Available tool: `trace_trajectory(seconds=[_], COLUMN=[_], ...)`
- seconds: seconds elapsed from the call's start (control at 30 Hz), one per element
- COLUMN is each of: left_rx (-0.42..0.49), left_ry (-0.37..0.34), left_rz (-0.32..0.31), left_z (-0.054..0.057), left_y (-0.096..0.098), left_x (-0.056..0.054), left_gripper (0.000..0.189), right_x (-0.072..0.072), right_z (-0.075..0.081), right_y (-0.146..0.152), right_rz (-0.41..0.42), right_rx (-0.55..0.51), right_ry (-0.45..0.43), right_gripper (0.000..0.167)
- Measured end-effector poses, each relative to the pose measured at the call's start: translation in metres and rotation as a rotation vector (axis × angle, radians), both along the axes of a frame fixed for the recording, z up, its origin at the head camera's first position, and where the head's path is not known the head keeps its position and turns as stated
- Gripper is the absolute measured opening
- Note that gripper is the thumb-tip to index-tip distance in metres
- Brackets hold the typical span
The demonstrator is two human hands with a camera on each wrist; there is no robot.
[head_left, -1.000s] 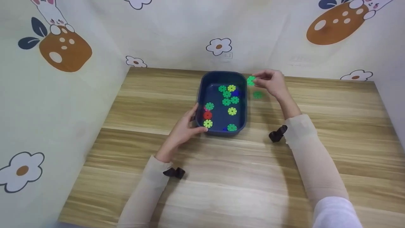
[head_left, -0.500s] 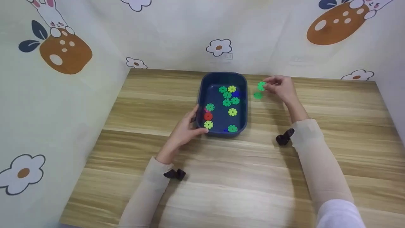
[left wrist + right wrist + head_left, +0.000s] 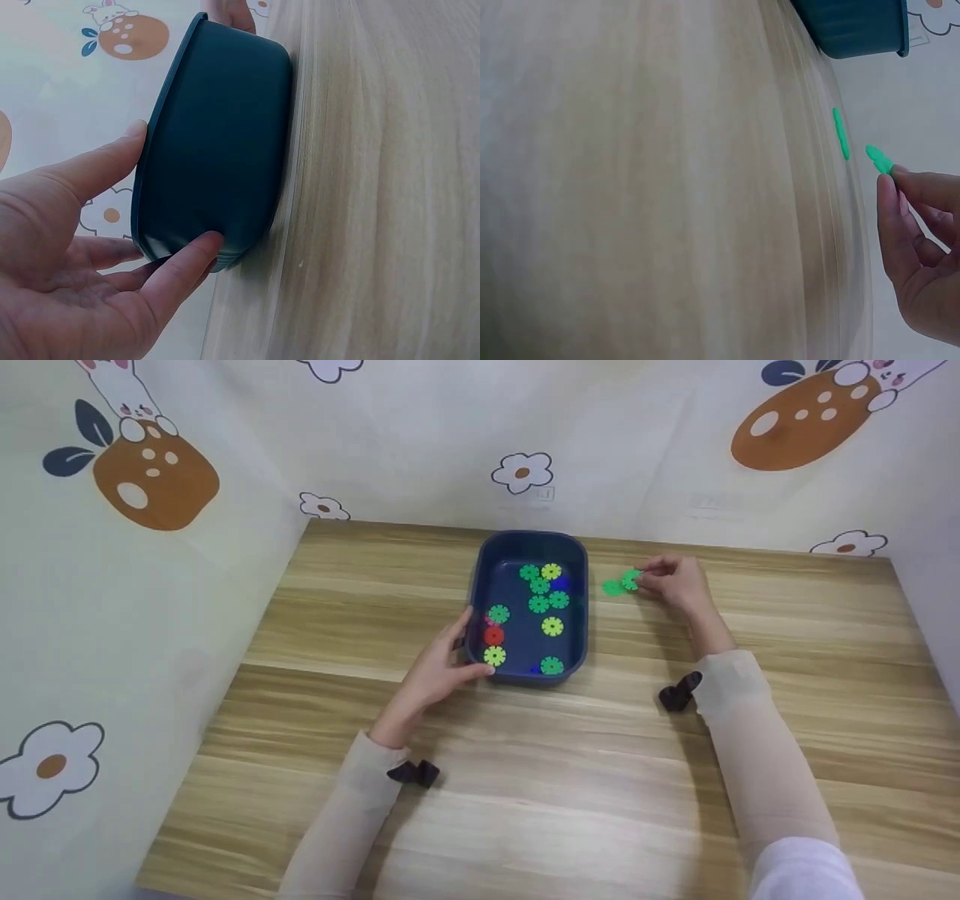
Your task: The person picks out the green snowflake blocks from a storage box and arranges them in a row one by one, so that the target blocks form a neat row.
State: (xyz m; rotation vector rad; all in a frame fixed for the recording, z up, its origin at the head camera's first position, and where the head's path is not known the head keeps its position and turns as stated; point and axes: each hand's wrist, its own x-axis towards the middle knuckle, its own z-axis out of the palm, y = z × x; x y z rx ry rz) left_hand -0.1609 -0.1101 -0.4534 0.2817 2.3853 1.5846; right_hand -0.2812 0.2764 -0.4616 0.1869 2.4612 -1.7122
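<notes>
Between thumb and fingers, my right hand (image 3: pixel 679 583) pinches a green notched disc (image 3: pixel 631 580), a snowflake-shaped building piece. The right wrist view shows this disc edge-on, tilted and raised off the table. A second green disc (image 3: pixel 841 133) lies flat on the table beside it, right of the tub. My left hand (image 3: pixel 435 666) holds the dark blue tub (image 3: pixel 527 675) at its near left corner, thumb on the near side and fingers along the left side. Inside the tub, several green discs (image 3: pixel 539 604), yellow discs (image 3: pixel 553 626), a red disc (image 3: pixel 493 635) and blue pieces (image 3: pixel 559 583) lie scattered.
The wood-grain table (image 3: pixel 570 795) spreads around the tub. A patterned wall covering (image 3: pixel 420 450) stands behind its far edge and along both sides. Black wrist-mounted devices (image 3: pixel 679 694) stick out from both sleeves.
My right hand has moved right, away from the tub's rim, and toward me with its green disc, now beside the one lying on the table. The left hand and tub have stayed put.
</notes>
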Motion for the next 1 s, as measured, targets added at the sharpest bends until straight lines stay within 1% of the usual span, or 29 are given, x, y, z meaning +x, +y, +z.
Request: trace_trajectory(seconds=[0.1,0.17,0.3,0.4,0.57,0.67,0.77,0.87,1.0], left_rx=[-0.015,-0.022,-0.021,0.0,0.03,0.027,0.011,-0.01,-0.022], left_ry=[-0.006,-0.005,0.0,-0.001,-0.01,-0.012,-0.011,-0.008,-0.018], left_rz=[0.004,0.004,0.009,0.01,0.008,0.008,0.012,0.014,0.015], left_z=[0.001,0.001,0.001,0.001,0.0,0.0,0.0,0.0,0.0], left_y=[0.0,0.0,0.0,0.001,0.001,0.001,0.001,0.0,0.0], left_x=[0.001,0.001,0.001,0.0,0.0,0.0,0.001,0.001,0.001], left_gripper=[0.098,0.098,0.098,0.098,0.099,0.099,0.099,0.098,0.097], right_x=[0.001,0.002,0.005,0.006,0.007,0.007,0.008,0.008,0.006], right_z=[0.0,0.0,-0.001,0.0,0.003,0.007,0.011,0.014,0.019], right_y=[0.0,0.0,0.001,0.001,0.001,0.001,0.0,0.0,-0.001], right_rz=[-0.013,-0.022,-0.016,-0.017,-0.039,-0.061,-0.074,-0.066,-0.048], right_rx=[-0.037,-0.028,0.057,0.107,0.129,0.11,0.094,0.098,0.129], right_ry=[-0.039,-0.05,-0.038,-0.042,-0.072,-0.08,-0.078,-0.064,-0.003], right_gripper=[0.032,0.032,0.031,0.031,0.033,0.035,0.035,0.035,0.033])
